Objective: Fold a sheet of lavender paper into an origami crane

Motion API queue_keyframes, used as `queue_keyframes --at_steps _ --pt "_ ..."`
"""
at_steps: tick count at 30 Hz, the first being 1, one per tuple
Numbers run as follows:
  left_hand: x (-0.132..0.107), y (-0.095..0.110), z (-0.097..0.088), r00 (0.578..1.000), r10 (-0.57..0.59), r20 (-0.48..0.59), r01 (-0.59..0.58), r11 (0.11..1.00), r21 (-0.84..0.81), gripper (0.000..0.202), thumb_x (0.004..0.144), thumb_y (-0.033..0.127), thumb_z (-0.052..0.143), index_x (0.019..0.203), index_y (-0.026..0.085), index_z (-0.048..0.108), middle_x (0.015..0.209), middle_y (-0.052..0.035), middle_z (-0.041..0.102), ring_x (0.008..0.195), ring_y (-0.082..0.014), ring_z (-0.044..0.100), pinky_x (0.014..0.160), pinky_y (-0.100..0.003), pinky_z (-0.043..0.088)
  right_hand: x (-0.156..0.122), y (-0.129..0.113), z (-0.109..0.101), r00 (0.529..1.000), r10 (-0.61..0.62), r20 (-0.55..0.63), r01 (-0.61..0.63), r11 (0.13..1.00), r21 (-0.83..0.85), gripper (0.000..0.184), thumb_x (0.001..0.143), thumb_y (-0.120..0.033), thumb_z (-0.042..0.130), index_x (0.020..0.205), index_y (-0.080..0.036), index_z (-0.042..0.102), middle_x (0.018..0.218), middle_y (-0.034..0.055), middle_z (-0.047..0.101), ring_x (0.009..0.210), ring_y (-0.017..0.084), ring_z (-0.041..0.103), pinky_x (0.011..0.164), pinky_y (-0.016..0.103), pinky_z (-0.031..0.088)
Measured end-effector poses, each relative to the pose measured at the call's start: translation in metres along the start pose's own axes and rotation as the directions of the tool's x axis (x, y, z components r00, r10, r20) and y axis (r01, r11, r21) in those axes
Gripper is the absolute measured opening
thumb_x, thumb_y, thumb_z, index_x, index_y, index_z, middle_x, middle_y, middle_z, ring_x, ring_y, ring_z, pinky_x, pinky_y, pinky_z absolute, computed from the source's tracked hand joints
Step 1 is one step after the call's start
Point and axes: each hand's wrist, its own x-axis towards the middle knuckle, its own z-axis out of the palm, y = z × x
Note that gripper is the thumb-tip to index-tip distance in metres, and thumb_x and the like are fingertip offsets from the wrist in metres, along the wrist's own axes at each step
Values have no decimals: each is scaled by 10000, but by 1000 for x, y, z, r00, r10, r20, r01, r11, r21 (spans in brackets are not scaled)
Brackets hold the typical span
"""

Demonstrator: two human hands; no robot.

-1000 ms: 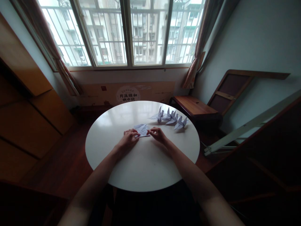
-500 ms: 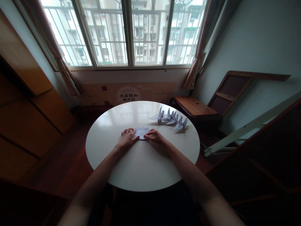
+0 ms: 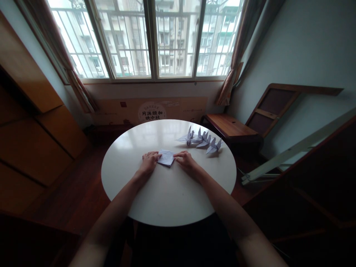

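A small folded square of pale bluish-white paper (image 3: pixel 167 158) lies on the round white table (image 3: pixel 167 200), turned slightly at an angle. My left hand (image 3: pixel 150 159) grips its left corner, thumb over the paper and fingers curled. At the right corner, my right hand (image 3: pixel 184 159) pinches the paper between thumb and fingertips. Several folded paper cranes (image 3: pixel 204 140) of similar paper stand in a row beyond my right hand, wings and necks pointing up.
A wooden bench (image 3: pixel 230 125) stands behind the table on the right, near a leaning wooden frame (image 3: pixel 271 107). Wooden cabinets (image 3: pixel 33 137) line the left side. A printed cardboard panel (image 3: pixel 111 109) is below the barred window (image 3: pixel 151 40).
The folded paper has turned a little, so a corner now points towards me. My left thumb has drawn back to its left edge, and my right hand has shifted slightly right.
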Motion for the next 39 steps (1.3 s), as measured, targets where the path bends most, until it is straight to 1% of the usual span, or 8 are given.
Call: queue_keyframes --at_steps 4,9,11,14,20,30,35,39 --pt "-1 -1 -4 995 -83 -55 85 996 34 433 888 142 391 1190 314 650 1312 -39 575 1213 -265 455 1034 -477 322 1 2 2 999 -49 0 49 999 12 212 818 -260 624 981 -216 754 983 74 736 974 241 614 924 373 441" --pt "2 -5 -7 980 -140 -143 133 990 -56 335 899 244 442 1130 259 684 1202 -70 628 1132 -280 520 986 -473 393 2 6 3 993 -102 54 99 994 48 226 832 -261 600 992 -200 748 952 74 733 849 196 642 855 320 462" --pt "4 -8 -9 976 -100 -191 69 985 -161 332 886 210 448 1124 227 679 1138 -73 653 1073 -248 570 959 -428 437 3 6 2 995 -87 45 86 996 35 228 836 -263 595 994 -205 748 966 72 730 856 195 638 862 319 458" --pt "6 -12 -13 977 36 -211 -105 939 -327 305 873 185 466 1086 194 683 1042 -70 680 969 -191 625 915 -349 488 3 7 0 1000 -12 -10 12 999 -38 214 834 -277 601 963 -213 759 980 76 726 901 217 627 890 337 444" --pt "-1 -8 -16 951 238 -198 -298 876 -380 253 793 377 667 979 214 721 1032 -69 679 963 -207 631 888 -336 502 4 11 -5 995 83 -52 -86 994 -60 217 838 -299 594 937 -207 764 932 69 724 847 204 631 828 307 463" --pt "2 -10 -4 968 207 -145 -250 865 -434 226 816 366 632 932 196 725 919 -68 675 789 -169 638 750 -304 525 2 3 -11 996 84 -14 -84 995 -48 242 841 -301 577 953 -198 765 901 65 707 762 180 615 742 280 451" --pt "2 -11 -3 955 259 -143 -296 838 -459 209 843 339 596 873 181 728 876 -69 676 760 -160 636 733 -290 517 1 1 -13 995 101 -2 -101 994 -43 249 840 -294 572 959 -189 764 892 64 704 739 174 604 713 274 441" --pt "0 -11 -5 943 305 -136 -334 865 -376 225 883 336 555 873 198 732 898 -73 682 790 -167 631 756 -300 500 1 1 -13 995 99 -2 -99 995 -33 249 844 -293 570 960 -189 765 891 63 702 735 168 600 707 266 434"
